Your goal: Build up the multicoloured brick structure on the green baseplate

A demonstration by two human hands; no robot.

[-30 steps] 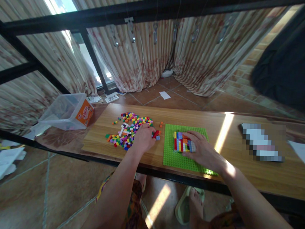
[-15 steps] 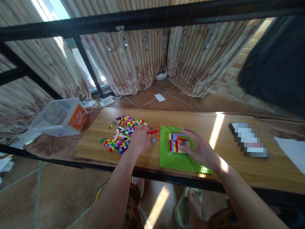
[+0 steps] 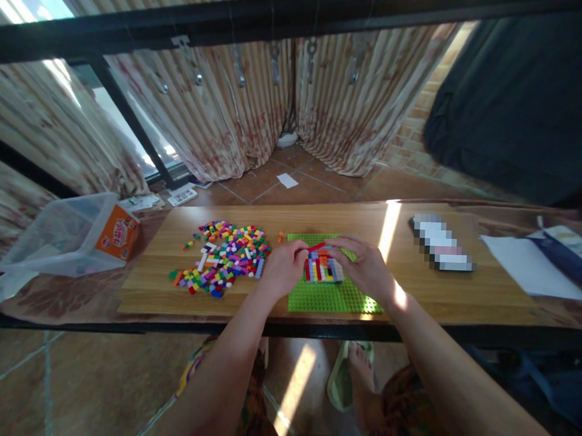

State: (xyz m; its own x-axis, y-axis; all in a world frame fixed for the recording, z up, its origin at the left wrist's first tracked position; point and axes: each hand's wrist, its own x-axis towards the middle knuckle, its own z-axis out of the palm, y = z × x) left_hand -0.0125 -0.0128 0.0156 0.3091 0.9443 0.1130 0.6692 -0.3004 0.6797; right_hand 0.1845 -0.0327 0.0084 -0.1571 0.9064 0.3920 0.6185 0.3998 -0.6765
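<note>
My left hand is closed, its thumb and fingers pinching the left end of a long red toy brick. The red brick lies over the far side of a low build of coloured bricks, which shows red, yellow, white and blue rows. Under the build is a green studded baseplate. From the right, my right hand curves over the build, thumb and fingertips drawn close together at the red brick's right end. The fingers partly hide the build's far right part.
Left of the baseplate, a pile of loose bricks spreads over the wooden board. A clear plastic tub with an orange label stands at far left. On the right lie a blurred-out phone-like object and white paper.
My left hand has carried the red brick from beside the pile to the build. My right hand's spread fingers have drawn in toward it. The whole view has shifted.
</note>
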